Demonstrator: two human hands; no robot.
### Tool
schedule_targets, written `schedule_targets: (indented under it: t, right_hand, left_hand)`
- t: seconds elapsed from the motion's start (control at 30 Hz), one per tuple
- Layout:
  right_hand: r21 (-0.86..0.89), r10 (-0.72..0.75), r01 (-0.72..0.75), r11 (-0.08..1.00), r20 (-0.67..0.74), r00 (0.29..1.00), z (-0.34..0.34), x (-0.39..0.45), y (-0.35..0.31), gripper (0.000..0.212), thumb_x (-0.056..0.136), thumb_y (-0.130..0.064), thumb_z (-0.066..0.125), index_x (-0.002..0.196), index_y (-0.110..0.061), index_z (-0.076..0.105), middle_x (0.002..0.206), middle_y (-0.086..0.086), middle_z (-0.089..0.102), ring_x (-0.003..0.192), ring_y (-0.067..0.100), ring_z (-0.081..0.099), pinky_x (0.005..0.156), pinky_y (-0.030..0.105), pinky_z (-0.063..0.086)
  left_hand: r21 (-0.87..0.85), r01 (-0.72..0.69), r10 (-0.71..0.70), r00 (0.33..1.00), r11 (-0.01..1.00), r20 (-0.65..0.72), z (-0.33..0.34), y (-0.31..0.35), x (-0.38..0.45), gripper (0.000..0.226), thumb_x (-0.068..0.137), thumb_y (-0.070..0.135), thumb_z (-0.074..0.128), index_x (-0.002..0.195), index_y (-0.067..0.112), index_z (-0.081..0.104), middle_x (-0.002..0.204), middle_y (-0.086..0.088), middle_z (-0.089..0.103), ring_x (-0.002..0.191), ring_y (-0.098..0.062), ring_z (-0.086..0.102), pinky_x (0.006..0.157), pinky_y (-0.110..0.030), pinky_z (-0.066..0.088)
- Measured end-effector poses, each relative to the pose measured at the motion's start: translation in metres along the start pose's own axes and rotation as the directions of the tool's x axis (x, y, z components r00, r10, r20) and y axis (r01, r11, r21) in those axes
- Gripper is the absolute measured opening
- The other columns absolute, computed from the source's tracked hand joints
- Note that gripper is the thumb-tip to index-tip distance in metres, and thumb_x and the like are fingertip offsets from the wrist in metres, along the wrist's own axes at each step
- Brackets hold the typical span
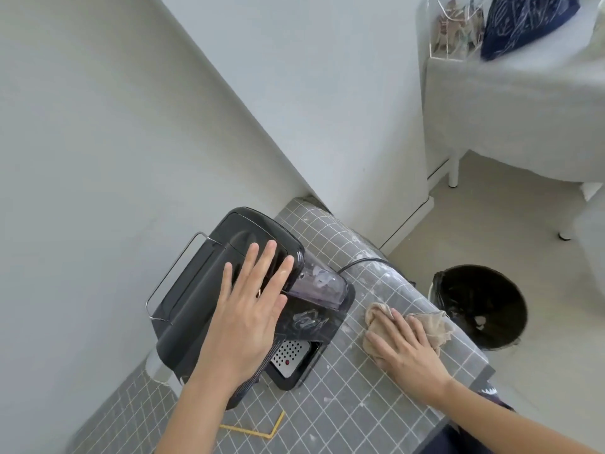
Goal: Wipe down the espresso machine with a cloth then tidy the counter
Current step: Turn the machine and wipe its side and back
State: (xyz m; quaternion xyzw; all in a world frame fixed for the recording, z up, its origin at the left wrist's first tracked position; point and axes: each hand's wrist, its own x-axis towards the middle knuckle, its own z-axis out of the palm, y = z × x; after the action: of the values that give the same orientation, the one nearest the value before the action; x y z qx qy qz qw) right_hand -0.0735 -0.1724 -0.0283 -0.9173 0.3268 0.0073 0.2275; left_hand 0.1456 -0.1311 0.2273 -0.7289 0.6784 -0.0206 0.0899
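A black espresso machine (203, 276) stands on the grey grid-patterned counter (343, 404), close to the wall. My left hand (248, 309) lies flat on its top with the fingers spread, holding nothing. The machine's clear water tank (322, 283) sits at its back right, and its perforated drip tray (289, 353) shows below my wrist. To the right of the machine a crumpled beige cloth (432, 322) lies on the counter. My right hand (406, 348) presses down on it, palm flat.
A black power cord (363, 262) runs from the machine across the counter's far end. A black bin (481, 303) stands on the floor just past the counter's right edge. A yellow bent strip (262, 429) lies near the front. A white covered table (523, 109) stands behind.
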Motion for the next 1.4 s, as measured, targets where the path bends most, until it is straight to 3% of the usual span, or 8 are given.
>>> schedule_targets:
  t: [0.13, 0.33, 0.43, 0.67, 0.9, 1.03, 1.17, 1.4]
  right_hand:
    - [0.436, 0.224, -0.081, 0.896, -0.286, 0.932, -0.016, 0.006, -0.007, 0.054, 0.076, 0.000, 0.075, 0.122, -0.024, 0.062, 0.121, 0.003, 0.068, 0.104, 0.029, 0.059, 0.088, 0.049, 0.051]
    - [0.870, 0.506, 0.255, 0.422, -0.460, 0.730, -0.109, 0.046, -0.083, 0.043, 0.100, -0.046, 0.039, 0.142, -0.049, 0.035, 0.122, -0.026, 0.052, 0.107, 0.009, 0.052, 0.088, 0.010, 0.039]
    - [0.903, 0.468, 0.264, 0.339, -0.406, 0.785, -0.128, 0.080, -0.123, 0.043, 0.101, -0.048, 0.031, 0.144, -0.051, 0.034, 0.154, -0.020, 0.033, 0.144, 0.007, 0.022, 0.111, 0.021, 0.018]
    - [0.997, 0.687, 0.025, 0.068, -0.065, 0.724, -0.078, 0.111, -0.103, 0.034, 0.106, -0.037, 0.031, 0.130, -0.040, 0.055, 0.139, -0.035, 0.036, 0.145, -0.008, 0.013, 0.123, 0.045, 0.019]
    - [0.898, 0.601, 0.361, 0.254, -0.438, 0.669, -0.114, 0.112, -0.125, 0.035, 0.105, -0.034, 0.036, 0.131, -0.030, 0.059, 0.136, -0.005, 0.060, 0.136, 0.006, 0.045, 0.114, 0.026, 0.035]
    - [0.974, 0.630, 0.166, 0.157, -0.228, 0.742, -0.117, 0.134, -0.092, 0.035, 0.102, -0.035, 0.039, 0.105, -0.027, 0.073, 0.091, -0.017, 0.072, 0.090, -0.003, 0.063, 0.105, 0.050, 0.044]
    - [0.993, 0.680, 0.003, 0.116, -0.082, 0.728, -0.076, 0.120, -0.084, 0.035, 0.106, -0.030, 0.037, 0.125, -0.024, 0.065, 0.125, -0.011, 0.064, 0.117, 0.003, 0.054, 0.110, 0.044, 0.040]
    - [0.934, 0.618, 0.239, 0.267, -0.356, 0.700, -0.112, 0.116, -0.105, 0.033, 0.104, -0.037, 0.037, 0.118, -0.031, 0.067, 0.114, -0.025, 0.064, 0.114, -0.008, 0.056, 0.096, 0.008, 0.040]
  left_hand:
    - [-0.039, 0.018, -0.019, 0.999, 0.999, -0.029, 0.001, 0.002, 0.000, 0.051, 0.102, 0.030, 0.024, 0.153, 0.029, 0.018, 0.163, 0.003, 0.014, 0.152, -0.019, 0.002, 0.119, -0.052, 0.009]
    - [-0.016, 0.027, -0.028, 0.999, 0.999, -0.033, 0.004, 0.003, -0.001, 0.050, 0.103, 0.032, 0.021, 0.153, 0.031, 0.018, 0.162, 0.004, 0.017, 0.152, -0.021, 0.006, 0.119, -0.054, 0.006]
    - [-0.026, 0.017, -0.018, 0.999, 1.000, -0.028, 0.002, 0.004, 0.000, 0.049, 0.103, 0.033, 0.020, 0.152, 0.031, 0.021, 0.162, 0.006, 0.016, 0.152, -0.021, 0.007, 0.120, -0.051, 0.003]
    - [-0.034, 0.039, -0.039, 0.999, 0.999, -0.017, 0.001, 0.006, 0.003, 0.048, 0.104, 0.034, 0.019, 0.151, 0.029, 0.023, 0.162, 0.005, 0.017, 0.152, -0.021, 0.007, 0.119, -0.054, 0.007]
    - [-0.043, 0.035, -0.036, 0.999, 0.998, -0.022, 0.001, 0.006, 0.001, 0.048, 0.103, 0.034, 0.020, 0.151, 0.033, 0.021, 0.162, 0.009, 0.015, 0.152, -0.020, 0.008, 0.118, -0.055, 0.004]
    - [-0.042, 0.046, -0.046, 0.999, 0.998, -0.019, 0.001, 0.005, 0.003, 0.049, 0.103, 0.033, 0.020, 0.152, 0.031, 0.023, 0.162, 0.008, 0.015, 0.152, -0.020, 0.007, 0.118, -0.057, 0.005]
    - [-0.024, 0.042, -0.043, 0.999, 0.999, -0.016, 0.003, 0.005, 0.001, 0.048, 0.103, 0.033, 0.021, 0.152, 0.030, 0.024, 0.162, 0.007, 0.017, 0.152, -0.021, 0.008, 0.118, -0.058, 0.006]
    - [0.002, 0.042, -0.042, 0.999, 0.999, -0.018, 0.004, 0.004, 0.001, 0.048, 0.104, 0.033, 0.020, 0.152, 0.030, 0.024, 0.162, 0.007, 0.018, 0.152, -0.020, 0.007, 0.118, -0.058, 0.005]
